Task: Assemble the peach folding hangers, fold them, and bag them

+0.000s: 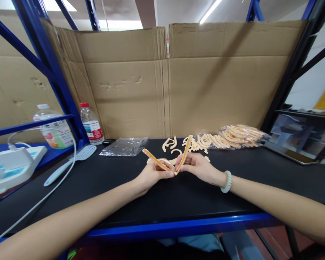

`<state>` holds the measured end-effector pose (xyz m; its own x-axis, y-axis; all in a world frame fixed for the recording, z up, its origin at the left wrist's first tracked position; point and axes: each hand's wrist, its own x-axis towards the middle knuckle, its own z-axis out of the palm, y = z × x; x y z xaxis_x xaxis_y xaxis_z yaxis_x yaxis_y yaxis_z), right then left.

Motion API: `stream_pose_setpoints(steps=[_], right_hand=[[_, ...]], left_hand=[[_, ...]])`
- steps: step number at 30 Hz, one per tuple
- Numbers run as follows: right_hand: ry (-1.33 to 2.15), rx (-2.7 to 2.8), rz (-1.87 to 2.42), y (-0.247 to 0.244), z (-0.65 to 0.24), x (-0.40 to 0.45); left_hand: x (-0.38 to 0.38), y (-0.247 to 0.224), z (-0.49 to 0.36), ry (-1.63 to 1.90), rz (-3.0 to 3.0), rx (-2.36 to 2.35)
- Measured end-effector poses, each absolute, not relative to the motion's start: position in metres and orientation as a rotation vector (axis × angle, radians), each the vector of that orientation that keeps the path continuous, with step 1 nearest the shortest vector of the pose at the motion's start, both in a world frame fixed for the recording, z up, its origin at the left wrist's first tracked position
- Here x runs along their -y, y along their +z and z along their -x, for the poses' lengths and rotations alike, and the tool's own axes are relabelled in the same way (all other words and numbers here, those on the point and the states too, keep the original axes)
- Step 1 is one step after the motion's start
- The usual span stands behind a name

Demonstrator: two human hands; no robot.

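Observation:
Both hands are together over the black table [119, 191], holding two long peach-coloured plastic strips that look like clothes-hanger arms. Their lower ends meet between my fingertips in a V. My left hand [151, 176] pinches the left hanger arm [155, 160], which slants up to the left. Fingers of my right hand [199, 167] close round the right hanger arm [185, 153], which points up and slightly right. Just behind the hands lies a hook-shaped piece [176, 151], partly hidden. Whether the two arms are joined at the bottom I cannot tell.
Loose curved pieces [169, 143] and a pile of hooks [196, 143] lie farther back. Beside them is a plastic bag full of peach parts [239, 136]. A flat clear bag [124, 146], hairbrush [83, 153], bottles and a power strip [18, 169] with a cable stand left.

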<state>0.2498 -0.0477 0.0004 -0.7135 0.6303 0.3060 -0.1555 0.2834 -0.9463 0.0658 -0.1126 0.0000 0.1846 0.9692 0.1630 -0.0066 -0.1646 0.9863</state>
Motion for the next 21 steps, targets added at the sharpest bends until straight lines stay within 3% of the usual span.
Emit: stream_pose_setpoints(steps=[21], right_hand=[[1.434,1.914,0.416,0.0018,-0.2484,0.0540]], left_hand=[[0.1106,-0.0028,-0.0664,1.243,-1.386,-1.080]])
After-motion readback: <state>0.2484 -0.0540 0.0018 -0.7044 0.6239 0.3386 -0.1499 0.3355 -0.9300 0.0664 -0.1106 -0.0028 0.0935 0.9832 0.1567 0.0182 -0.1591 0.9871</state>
